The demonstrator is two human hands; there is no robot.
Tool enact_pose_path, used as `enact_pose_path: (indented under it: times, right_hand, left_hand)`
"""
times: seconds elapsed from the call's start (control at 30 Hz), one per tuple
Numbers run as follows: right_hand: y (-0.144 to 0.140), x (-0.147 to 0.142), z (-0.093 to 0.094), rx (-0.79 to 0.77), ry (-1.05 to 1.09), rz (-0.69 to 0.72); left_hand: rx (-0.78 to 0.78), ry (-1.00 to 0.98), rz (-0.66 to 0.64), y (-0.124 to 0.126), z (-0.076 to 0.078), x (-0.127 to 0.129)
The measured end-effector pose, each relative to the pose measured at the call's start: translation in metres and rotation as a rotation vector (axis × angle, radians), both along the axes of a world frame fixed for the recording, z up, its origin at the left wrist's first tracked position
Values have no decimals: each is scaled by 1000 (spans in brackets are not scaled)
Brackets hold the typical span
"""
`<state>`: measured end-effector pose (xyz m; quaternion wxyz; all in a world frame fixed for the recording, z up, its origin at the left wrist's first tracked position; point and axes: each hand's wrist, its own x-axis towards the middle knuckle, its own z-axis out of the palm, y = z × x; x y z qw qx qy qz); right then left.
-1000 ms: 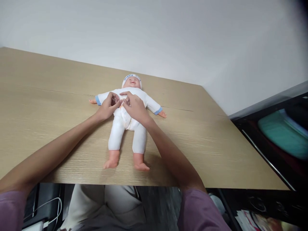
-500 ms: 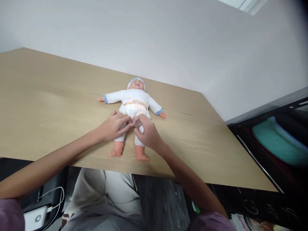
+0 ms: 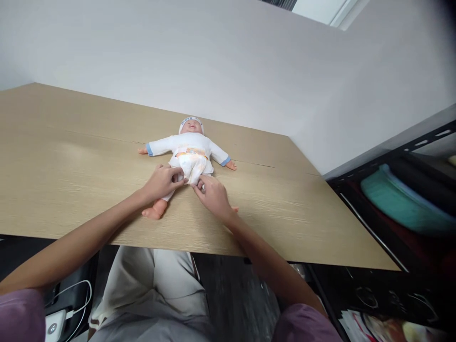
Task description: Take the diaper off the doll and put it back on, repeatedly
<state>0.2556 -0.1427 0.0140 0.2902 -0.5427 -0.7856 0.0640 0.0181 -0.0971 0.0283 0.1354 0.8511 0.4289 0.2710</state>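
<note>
Pale wood: a long table [image 3: 71, 180] runs across the frame against a white wall, its near edge above the person's lap.
Lower left corner: a white device [image 3: 53, 327] with a white cable sits below the table edge, beside a purple sleeve.
Left hand: the left hand [image 3: 162, 183] lies on the doll's hip and thigh on that side, fingers curled and pinching the white cloth at the leg opening.
Doll: a baby doll [image 3: 190, 147] lies face up near the middle of the table, head toward the wall, arms spread, in a white suit with blue cuffs and a white cap; a nappy with an orange band shows at its waist.
Doll's feet: one bare foot pokes out beside the left wrist; the other is mostly hidden behind the right hand.
Right hand: the right hand [image 3: 213, 195] rests over the doll's other leg, fingertips closed at the crotch of the suit, apparently pinching the fabric, though the grip itself is too small to make out.
Far right: a dark shelf unit [image 3: 392, 199] holds a teal bundle [image 3: 402, 204].
</note>
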Motion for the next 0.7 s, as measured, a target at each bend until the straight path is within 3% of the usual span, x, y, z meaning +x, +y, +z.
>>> enact_pose_path:
  times: [0.33, 0.7]
  right_hand:
    - [-9, -1, -12, 59, 142, 8]
    - [-17, -9, -11, 53, 73, 20]
  left_hand:
    - [12, -121, -81, -1, -3, -7]
    - [18, -121, -51, -7, -3, -4]
